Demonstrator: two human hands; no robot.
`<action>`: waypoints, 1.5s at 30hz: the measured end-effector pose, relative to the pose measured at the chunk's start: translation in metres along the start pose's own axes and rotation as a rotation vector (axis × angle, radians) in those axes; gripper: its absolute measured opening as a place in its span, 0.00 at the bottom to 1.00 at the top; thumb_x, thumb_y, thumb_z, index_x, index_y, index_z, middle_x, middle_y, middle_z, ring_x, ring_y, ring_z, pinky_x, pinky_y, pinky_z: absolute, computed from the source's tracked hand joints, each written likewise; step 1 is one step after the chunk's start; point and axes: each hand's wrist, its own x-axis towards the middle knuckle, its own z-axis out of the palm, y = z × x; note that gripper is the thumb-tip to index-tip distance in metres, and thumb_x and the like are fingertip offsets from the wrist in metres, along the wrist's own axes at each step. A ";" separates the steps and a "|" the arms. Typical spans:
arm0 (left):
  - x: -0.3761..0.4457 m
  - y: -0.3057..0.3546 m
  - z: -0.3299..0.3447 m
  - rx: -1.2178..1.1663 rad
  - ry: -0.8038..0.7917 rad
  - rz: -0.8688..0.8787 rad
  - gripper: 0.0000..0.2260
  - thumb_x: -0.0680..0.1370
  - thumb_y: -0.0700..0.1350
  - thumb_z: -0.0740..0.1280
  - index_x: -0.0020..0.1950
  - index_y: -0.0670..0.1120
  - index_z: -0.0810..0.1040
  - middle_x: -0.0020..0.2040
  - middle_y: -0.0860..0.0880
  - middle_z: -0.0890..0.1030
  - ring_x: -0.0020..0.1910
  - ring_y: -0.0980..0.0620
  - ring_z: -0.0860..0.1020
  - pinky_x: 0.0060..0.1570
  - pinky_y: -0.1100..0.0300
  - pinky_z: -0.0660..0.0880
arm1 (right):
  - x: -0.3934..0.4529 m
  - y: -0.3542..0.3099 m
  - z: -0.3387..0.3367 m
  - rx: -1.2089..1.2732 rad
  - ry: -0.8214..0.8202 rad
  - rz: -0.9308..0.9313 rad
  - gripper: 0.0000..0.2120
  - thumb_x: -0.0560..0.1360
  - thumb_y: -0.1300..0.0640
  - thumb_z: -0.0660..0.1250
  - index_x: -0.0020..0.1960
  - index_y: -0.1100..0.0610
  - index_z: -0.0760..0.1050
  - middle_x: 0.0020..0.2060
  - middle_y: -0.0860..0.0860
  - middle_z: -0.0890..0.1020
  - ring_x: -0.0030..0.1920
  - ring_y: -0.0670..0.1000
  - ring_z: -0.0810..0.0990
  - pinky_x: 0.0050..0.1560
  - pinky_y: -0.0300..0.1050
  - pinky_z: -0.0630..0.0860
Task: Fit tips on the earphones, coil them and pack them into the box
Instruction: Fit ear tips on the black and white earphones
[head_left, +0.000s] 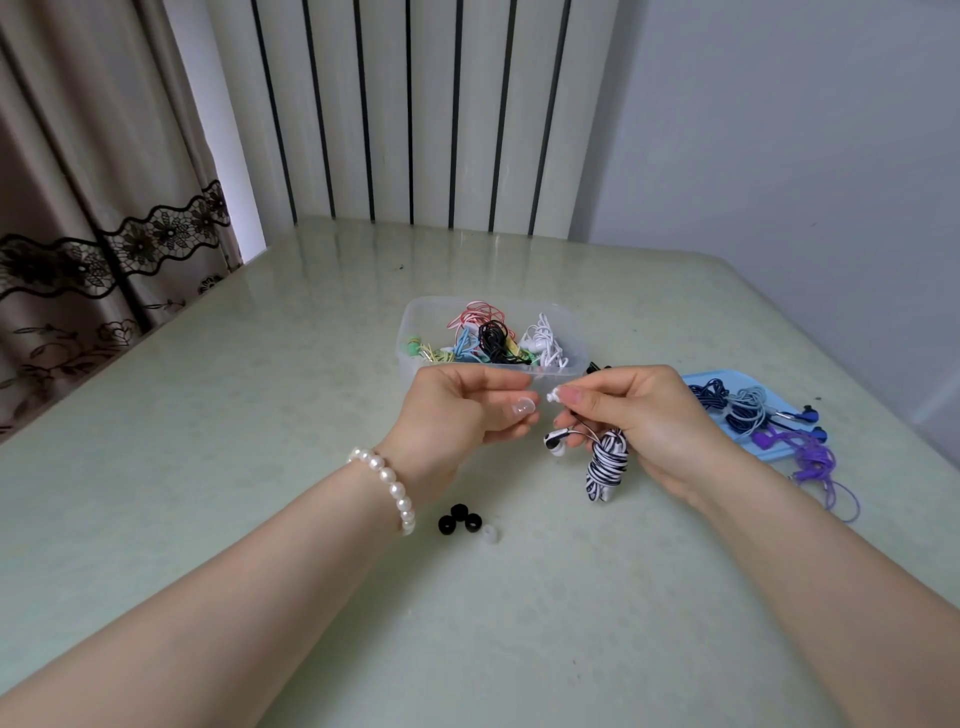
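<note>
Pale green table (260, 415) fills the frame. Clear box (415, 332) of tangled earphones sits at centre. Your right hand (644, 415) grips the striped coiled earphones (605, 462), pinching one earbud (553, 396). Your left hand (457, 410) pinches a clear tip (523, 405). Spare tips (460, 518) lie below centre.

Box (410, 332) behind hands (545, 410), tips (460, 518) before.

1. A pale green glossy table (260, 415) fills the foreground, reflecting soft daylight
2. Behind it stands a white panel with dark vertical stripes (415, 114)
3. A beige curtain with black lace trim (78, 208) hangs left
4. A plain pale wall (779, 130) rises right
</note>
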 end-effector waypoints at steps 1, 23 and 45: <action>-0.001 0.000 0.000 0.008 -0.001 -0.006 0.09 0.71 0.27 0.67 0.43 0.40 0.78 0.34 0.45 0.82 0.32 0.53 0.81 0.38 0.64 0.80 | 0.000 0.000 0.000 0.008 -0.001 0.001 0.04 0.70 0.66 0.68 0.39 0.61 0.79 0.25 0.51 0.81 0.24 0.46 0.77 0.27 0.35 0.74; -0.001 -0.002 0.002 0.008 0.009 -0.032 0.06 0.69 0.26 0.67 0.42 0.34 0.79 0.32 0.45 0.82 0.30 0.53 0.81 0.39 0.64 0.80 | -0.001 0.002 0.003 -0.099 -0.017 -0.076 0.05 0.69 0.69 0.69 0.39 0.60 0.80 0.27 0.48 0.82 0.24 0.48 0.79 0.31 0.35 0.77; -0.006 0.003 0.004 -0.133 0.002 -0.174 0.09 0.70 0.24 0.65 0.46 0.34 0.77 0.34 0.43 0.82 0.32 0.49 0.82 0.35 0.63 0.80 | 0.001 0.005 0.003 -0.138 0.016 -0.104 0.03 0.69 0.71 0.68 0.39 0.66 0.79 0.22 0.48 0.79 0.22 0.48 0.79 0.27 0.36 0.73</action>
